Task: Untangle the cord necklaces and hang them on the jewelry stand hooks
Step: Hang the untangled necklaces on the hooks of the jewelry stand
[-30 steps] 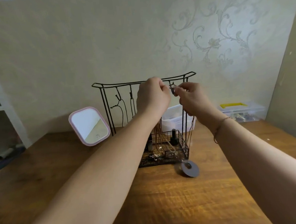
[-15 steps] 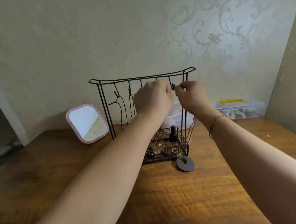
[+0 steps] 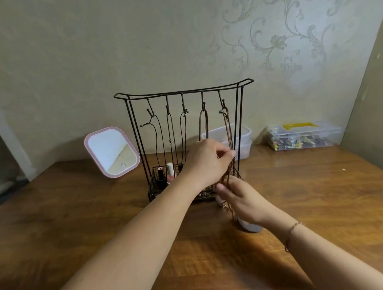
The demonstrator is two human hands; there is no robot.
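Near the table (image 3: 78,219) edge, the right hand (image 3: 241,198) pinches the low part of a brown cord necklace (image 3: 228,138), the left hand (image 3: 207,161) pinches it higher, and the cord hangs from the rightmost hook of the jewelry stand (image 3: 183,92) behind.

Both arms reach forward; the left grip (image 3: 206,160) pinches with curled fingers, while the right grip (image 3: 241,198) sits lower, just below it, fingers curled.

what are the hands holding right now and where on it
Both pinch the brown cord necklace hanging from the rightmost hook: left hand mid-length, right hand near its lower end.
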